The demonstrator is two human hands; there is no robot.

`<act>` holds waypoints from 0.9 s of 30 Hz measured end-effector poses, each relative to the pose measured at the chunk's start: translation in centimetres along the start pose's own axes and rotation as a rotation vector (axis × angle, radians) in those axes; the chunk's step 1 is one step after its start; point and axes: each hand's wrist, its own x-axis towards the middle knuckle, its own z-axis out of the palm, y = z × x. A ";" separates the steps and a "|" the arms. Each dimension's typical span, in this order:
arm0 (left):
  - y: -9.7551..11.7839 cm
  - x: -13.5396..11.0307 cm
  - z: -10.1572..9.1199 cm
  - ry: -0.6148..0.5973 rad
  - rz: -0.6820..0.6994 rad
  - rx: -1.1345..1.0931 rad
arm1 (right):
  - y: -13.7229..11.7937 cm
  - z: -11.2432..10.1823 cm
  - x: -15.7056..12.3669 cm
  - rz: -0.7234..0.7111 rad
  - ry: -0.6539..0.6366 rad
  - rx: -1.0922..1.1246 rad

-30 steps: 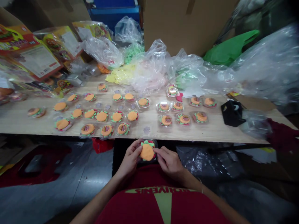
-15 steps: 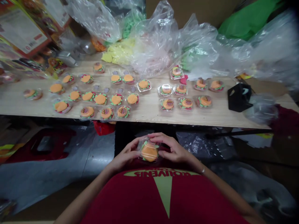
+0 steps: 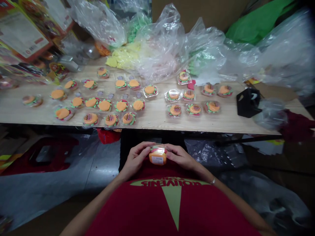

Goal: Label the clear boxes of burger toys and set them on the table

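Both my hands hold one small burger-shaped toy in a clear plastic case just above my lap, below the table's near edge. My left hand grips its left side and my right hand grips its right side, fingers curled round it. The case is turned so an orange face with a white label points at me. On the wooden table in front lie several more cased burger toys, one group at the left and another group at the right.
Crumpled clear plastic bags with yellow, green and pink pieces fill the back of the table. Printed cardboard boxes stand at the back left. A black tape dispenser sits at the right, beside a green bag. A red bag lies on the floor.
The case has been flipped in my hands: its round orange top faced me before, and now a labelled orange side does. My hands stayed at my lap.
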 end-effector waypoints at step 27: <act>3.2 3.5 0.2 -0.213 0.019 0.325 | -2.4 -2.5 3.1 0.006 0.086 -0.226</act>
